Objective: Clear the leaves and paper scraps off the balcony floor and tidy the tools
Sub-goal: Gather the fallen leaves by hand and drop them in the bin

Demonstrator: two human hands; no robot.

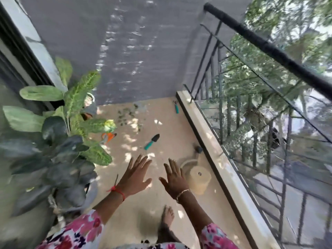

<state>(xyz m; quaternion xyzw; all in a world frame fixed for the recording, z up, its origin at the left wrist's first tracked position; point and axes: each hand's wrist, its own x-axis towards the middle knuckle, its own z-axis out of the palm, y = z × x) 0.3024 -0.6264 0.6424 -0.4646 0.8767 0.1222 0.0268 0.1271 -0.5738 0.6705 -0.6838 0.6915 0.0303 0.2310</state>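
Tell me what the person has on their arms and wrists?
The left sleeve and the right sleeve are pink with white, red and dark flowers. A red thread is tied round the wrist of the left hand. A thin, pale beaded bracelet circles the wrist of the right hand. No gloves.

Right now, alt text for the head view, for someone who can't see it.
The left hand and right hand, both open, stretch over a balcony floor strewn with leaves, a teal-handled trowel and a watering can; potted plants stand left, a railing right.
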